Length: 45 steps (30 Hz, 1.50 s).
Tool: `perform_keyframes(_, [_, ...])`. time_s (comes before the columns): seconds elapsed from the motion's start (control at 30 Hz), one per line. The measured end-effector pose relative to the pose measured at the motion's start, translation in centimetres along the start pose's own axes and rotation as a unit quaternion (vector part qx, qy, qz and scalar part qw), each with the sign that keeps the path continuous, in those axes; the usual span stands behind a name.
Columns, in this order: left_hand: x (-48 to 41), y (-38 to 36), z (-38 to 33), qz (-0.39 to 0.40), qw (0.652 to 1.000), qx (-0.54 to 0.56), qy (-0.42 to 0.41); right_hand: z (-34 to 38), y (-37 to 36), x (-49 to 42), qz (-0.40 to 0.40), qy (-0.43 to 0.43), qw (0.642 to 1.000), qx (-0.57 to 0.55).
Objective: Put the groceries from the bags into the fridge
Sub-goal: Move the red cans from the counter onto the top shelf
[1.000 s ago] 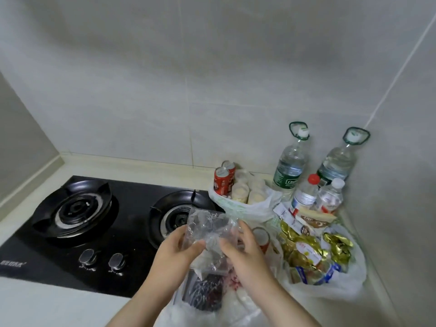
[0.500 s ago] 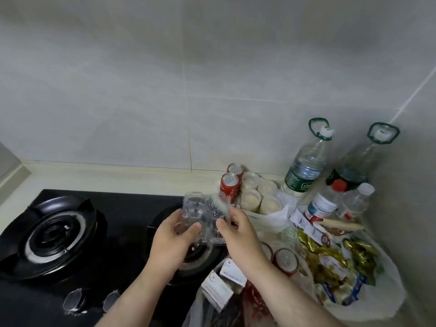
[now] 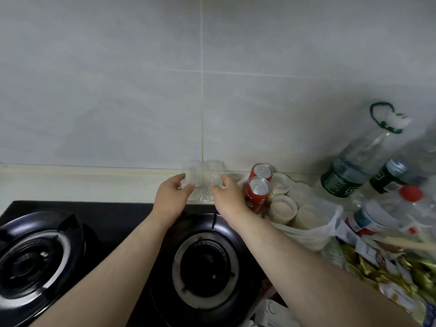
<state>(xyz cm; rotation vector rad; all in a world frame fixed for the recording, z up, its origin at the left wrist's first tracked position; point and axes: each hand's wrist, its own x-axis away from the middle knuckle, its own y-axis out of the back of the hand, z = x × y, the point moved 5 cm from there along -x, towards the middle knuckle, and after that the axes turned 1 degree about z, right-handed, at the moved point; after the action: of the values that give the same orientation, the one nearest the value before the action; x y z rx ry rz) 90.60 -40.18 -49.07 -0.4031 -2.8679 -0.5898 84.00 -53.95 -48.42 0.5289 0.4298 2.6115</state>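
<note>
Clear plastic pack point(image 3: 203, 185) comes out, reaching worktop point(image 3: 82, 185) behind the hob point(image 3: 113, 208).
Left hand point(image 3: 173, 197), right hand point(image 3: 227, 192) grip its sides; fridge step not yet begun.

Grey tiled wall point(image 3: 141, 79), cream counter ledge point(image 3: 82, 182), black gas hob point(image 3: 113, 213), soft light
</note>
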Motion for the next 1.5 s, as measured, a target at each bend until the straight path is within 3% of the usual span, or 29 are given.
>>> perform_keyframes(0.23, [-4.9, -0.2, 3.8, 0.012, 0.997, 0.022, 0.073, -2.4, -2.0, -2.9, 0.020, -0.057, 0.998, 0.000])
perform_keyframes(0.63, [-4.0, -0.7, 4.0, 0.026, 0.998, 0.001, 0.064, -3.5, -2.2, -3.5, 0.018, -0.059, 0.998, 0.028])
perform_keyframes(0.93, [-4.0, -1.0, 5.3, 0.038, 0.996, -0.055, 0.059, -2.8, -2.0, -1.9, 0.064, -0.052, 0.993, 0.082])
perform_keyframes(1.03, [-3.0, 0.0, 4.1, -0.016, 0.996, -0.079, 0.030, -2.5, -0.8, -0.4, 0.057, -0.016, 0.993, 0.107])
perform_keyframes(1.17, [0.7, 0.3, 0.4, -0.081, 0.991, -0.059, -0.084, -2.4, 2.5, 2.5, 0.034, 0.034, 0.997, 0.068])
perform_keyframes(1.27, [3.5, -2.3, -1.9, -0.029, 0.987, -0.041, -0.153, -2.6, 6.1, 4.3, 0.002, 0.056, 0.998, 0.041])
perform_keyframes(1.5, [4.8, -10.9, -4.8, 0.133, 0.969, -0.068, -0.196, -4.2, 14.3, 5.9, -0.055, 0.045, 0.997, 0.016])
